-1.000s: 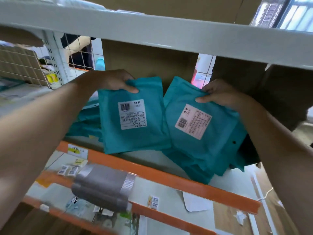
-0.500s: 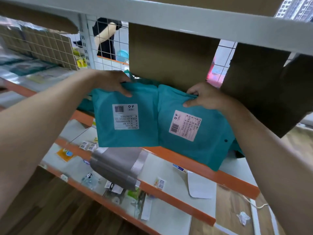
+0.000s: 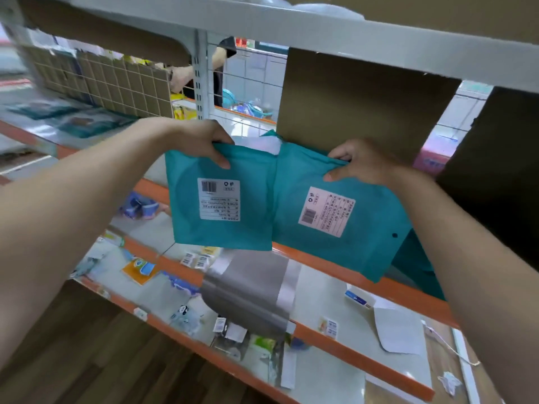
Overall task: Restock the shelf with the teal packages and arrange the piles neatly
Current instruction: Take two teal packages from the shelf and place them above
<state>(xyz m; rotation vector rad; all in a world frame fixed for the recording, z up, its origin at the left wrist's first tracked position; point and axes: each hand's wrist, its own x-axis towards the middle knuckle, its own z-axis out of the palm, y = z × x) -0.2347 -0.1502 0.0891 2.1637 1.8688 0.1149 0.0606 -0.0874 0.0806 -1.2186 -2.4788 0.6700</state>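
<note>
Over the shelf's point(image 3: 326, 262) front edge: my left hand point(image 3: 204, 144) pinches the left teal package point(image 3: 253, 217) by its top hem, and my right hand point(image 3: 358, 164) grips the right teal package point(image 3: 364, 228) the same way. Both hang side by side past the edge. Risks:
- A slick bag slips from an edge-only pinch onto the lower shelf point(image 3: 320, 293).
- The teal pile point(image 3: 414, 263) underneath gets nudged off.
- The cardboard box point(image 3: 350, 106) blocks the push-in.

No wording can be made out. The left teal package point(image 3: 204, 228) carries a white label point(image 3: 219, 199) with a barcode at its far left corner and a recycling mark beside it (the printed rows below are too blurred). The right teal package point(image 3: 364, 234) carries a second label point(image 3: 326, 211), turned sideways, with its barcode at the near left corner. Small barcode stickers point(image 3: 194, 259) lie on the lower shelf point(image 3: 320, 290).
</note>
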